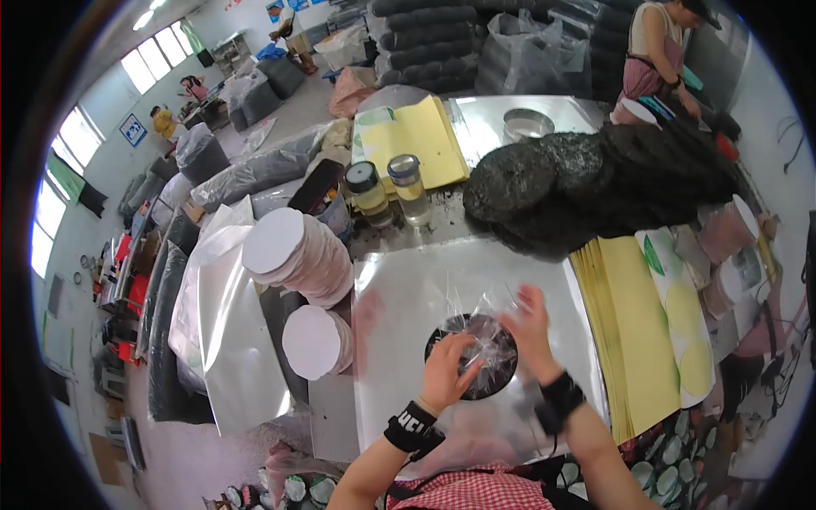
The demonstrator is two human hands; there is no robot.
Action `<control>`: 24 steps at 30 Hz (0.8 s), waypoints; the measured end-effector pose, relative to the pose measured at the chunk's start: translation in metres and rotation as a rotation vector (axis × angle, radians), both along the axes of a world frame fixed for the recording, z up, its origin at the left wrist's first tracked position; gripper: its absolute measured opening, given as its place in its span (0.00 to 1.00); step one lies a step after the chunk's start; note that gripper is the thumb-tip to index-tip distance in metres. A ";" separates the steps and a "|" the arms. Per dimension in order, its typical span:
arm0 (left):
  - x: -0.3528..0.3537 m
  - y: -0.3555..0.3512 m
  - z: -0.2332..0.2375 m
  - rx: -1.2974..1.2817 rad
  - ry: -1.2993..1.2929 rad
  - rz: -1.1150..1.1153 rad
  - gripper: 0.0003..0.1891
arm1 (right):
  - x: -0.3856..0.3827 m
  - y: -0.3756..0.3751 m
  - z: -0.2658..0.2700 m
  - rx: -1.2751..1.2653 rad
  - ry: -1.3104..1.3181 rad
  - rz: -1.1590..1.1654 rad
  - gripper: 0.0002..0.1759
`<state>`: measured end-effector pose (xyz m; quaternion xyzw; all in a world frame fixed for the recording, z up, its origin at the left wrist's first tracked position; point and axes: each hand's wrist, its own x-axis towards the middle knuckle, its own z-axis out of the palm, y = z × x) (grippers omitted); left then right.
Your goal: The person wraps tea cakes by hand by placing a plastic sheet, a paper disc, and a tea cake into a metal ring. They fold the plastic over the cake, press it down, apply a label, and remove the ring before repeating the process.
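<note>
A dark round cake [435, 359], which looks like dried seaweed, lies flat on a shiny metal sheet [399, 297] in front of me. Crumpled clear plastic film [493, 344] covers its middle and stands up in wrinkles. My left hand [446, 371] is over the left part of the cake, with thumb and fingers curled on the film. At the right edge of the cake my right hand [532, 336] is raised, slightly blurred, fingers apart and next to the film. Both wrists wear black bands.
Stacks of pale round paper [314, 342] stand left. Two lidded jars [411, 191] are behind the sheet. A heap of dark round cakes [595, 183] lies at the back right. Yellow packaging sheets [633, 331] are at the right. A co-worker [654, 59] stands at the far right.
</note>
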<state>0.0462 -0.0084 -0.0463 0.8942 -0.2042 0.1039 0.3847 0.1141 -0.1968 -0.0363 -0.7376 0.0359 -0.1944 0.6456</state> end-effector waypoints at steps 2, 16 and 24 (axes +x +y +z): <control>-0.001 -0.007 0.009 -0.255 0.227 0.138 0.38 | 0.014 0.015 0.013 0.099 0.023 0.315 0.29; -0.022 -0.024 -0.012 -0.266 0.006 0.002 0.12 | -0.094 0.044 0.019 -0.407 -0.179 0.485 0.27; -0.019 -0.014 -0.001 0.128 -0.114 0.051 0.37 | -0.115 0.003 -0.006 -0.898 -0.344 0.440 0.21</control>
